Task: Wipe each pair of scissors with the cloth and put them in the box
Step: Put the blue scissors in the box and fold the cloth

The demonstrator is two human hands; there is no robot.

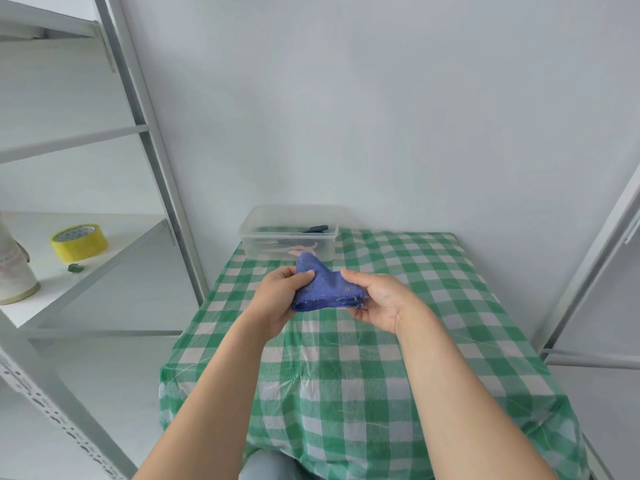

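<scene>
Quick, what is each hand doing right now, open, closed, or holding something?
Left hand: closed, its fingers grip the left side of the blue cloth.
Right hand: closed, it holds the right end of the same cloth.

Blue cloth, green-and-white checked tablecloth. Clear box with dark scissors inside. Yellow tape roll on white shelf.
</scene>
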